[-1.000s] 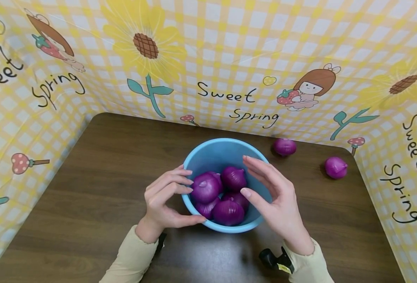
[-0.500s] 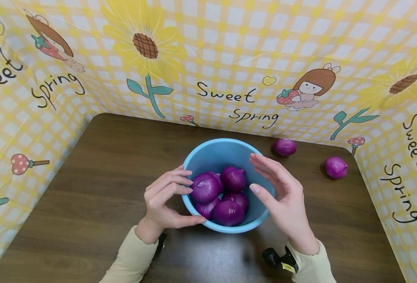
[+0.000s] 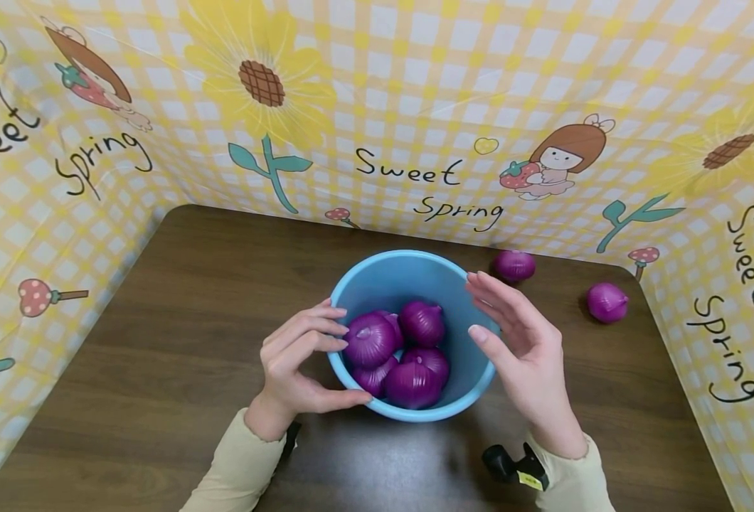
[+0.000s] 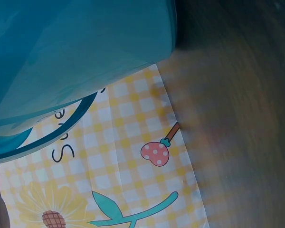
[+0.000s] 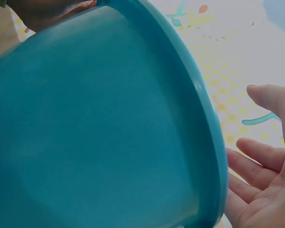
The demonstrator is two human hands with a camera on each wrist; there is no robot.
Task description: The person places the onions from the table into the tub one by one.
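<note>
A light blue bucket (image 3: 415, 264) stands on the table with several purple onions (image 3: 414, 384) inside. My left hand (image 3: 303, 359) grips its left rim, fingers bent over the edge and thumb along the near rim. Over the bucket's right rim is my right hand (image 3: 527, 355), fingers fairly straight and thumb apart, with nothing held. The right wrist view shows the right hand (image 5: 266, 175) beside the bucket's rim (image 5: 206, 104), palm facing it. In the left wrist view the bucket's wall (image 4: 85, 52) fills the top left, and the left hand is mostly out of sight.
Two more onions lie on the brown table (image 3: 178, 341): one onion (image 3: 514, 265) by the back wall, another onion (image 3: 607, 303) near the right corner. Yellow checked cloth (image 3: 402, 92) walls the back and both sides. A black device (image 3: 505, 464) sits at the right wrist.
My right hand has moved right, from above the bucket's inside to its right rim, still holding nothing. The left hand, the bucket and the onions stay put.
</note>
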